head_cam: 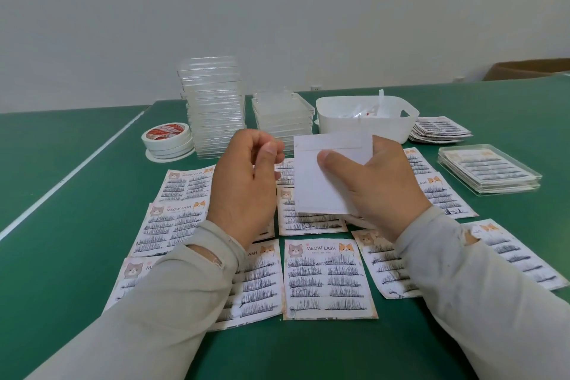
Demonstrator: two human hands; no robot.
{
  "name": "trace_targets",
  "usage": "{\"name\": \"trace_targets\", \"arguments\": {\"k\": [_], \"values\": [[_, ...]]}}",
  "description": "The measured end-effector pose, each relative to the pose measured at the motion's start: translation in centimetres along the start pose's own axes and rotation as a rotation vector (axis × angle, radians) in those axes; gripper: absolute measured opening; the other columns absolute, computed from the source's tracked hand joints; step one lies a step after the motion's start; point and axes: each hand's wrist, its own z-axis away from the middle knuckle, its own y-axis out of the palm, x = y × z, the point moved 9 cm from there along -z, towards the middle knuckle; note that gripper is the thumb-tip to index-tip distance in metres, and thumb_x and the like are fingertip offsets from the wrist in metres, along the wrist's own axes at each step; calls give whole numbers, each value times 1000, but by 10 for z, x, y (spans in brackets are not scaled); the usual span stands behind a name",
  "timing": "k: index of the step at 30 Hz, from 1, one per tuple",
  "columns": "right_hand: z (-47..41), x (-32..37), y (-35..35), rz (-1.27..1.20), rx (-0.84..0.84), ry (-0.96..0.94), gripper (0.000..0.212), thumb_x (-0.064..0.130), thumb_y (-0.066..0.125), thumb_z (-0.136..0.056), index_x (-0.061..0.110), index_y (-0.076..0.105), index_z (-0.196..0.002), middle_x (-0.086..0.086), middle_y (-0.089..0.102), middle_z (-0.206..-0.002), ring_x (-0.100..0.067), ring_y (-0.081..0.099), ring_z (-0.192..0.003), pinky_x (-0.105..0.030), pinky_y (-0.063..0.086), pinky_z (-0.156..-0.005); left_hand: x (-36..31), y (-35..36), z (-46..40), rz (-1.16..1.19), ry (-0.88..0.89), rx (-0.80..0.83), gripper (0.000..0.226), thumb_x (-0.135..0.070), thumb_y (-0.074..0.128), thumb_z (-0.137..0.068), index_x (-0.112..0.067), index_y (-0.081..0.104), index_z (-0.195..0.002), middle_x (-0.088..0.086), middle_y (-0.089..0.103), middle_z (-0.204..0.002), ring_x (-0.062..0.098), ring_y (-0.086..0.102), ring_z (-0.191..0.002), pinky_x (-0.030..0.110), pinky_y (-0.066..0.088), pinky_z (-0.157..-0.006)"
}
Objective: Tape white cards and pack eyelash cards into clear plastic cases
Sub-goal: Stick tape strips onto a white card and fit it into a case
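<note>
My right hand (pixel 379 191) holds a white card (pixel 311 182) upright above the table, thumb pressed on its face. A strip of tape runs across the card's top. My left hand (pixel 243 185) hovers just left of the card with fingers curled and thumb against forefinger near the card's upper left corner; I see nothing between them. Several eyelash cards (pixel 327 278) printed "MEOW LASH" lie face up in rows under both hands. A tall stack of clear plastic cases (pixel 212 108) and a shorter stack (pixel 282 114) stand behind.
Rolls of double-sided tape (pixel 168 139) sit left of the tall stack. A white bin (pixel 364 117) holds paper scraps. Beside it lies a pile of eyelash cards (pixel 439 129). Filled cases (pixel 490 170) are stacked at the right on the green table (pixel 77 241).
</note>
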Motion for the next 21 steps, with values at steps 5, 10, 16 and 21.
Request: {"name": "trace_targets", "arguments": {"k": [5,10,16,21], "values": [[1,0,2,49,20,-12,5,17,75,-90,22,76,-89,7,79,-91,-9,75,-85,-26,60,-78,0,3,1,101,-33,22,29,-12,70,-92,-33,51,-98,-12,77,-92,5,70,-86,20,55,-77],[1,8,8,151,71,-104,17,16,74,-90,33,72,-86,26,74,-83,7,69,-81,-8,50,-70,-7,-1,2,102,12,-14,33,-2,71,-87,-28,50,-92,-3,71,-80,4,60,-70,10,46,-63],[5,14,13,215,130,-159,26,14,72,-90,38,69,-82,36,70,-78,12,66,-79,-2,44,-66,-11,0,3,25,37,-9,32,0,66,-82,-25,47,-81,-9,58,-65,2,47,-57,12,42,-55],[4,-5,14,-4,128,7,3,14,77,-88,16,78,-89,1,80,-91,-18,76,-87,-39,62,-82,-8,-6,1,93,17,-63,21,-8,58,-84,-27,48,-84,9,57,-63,22,54,-58,23,48,-54]]}}
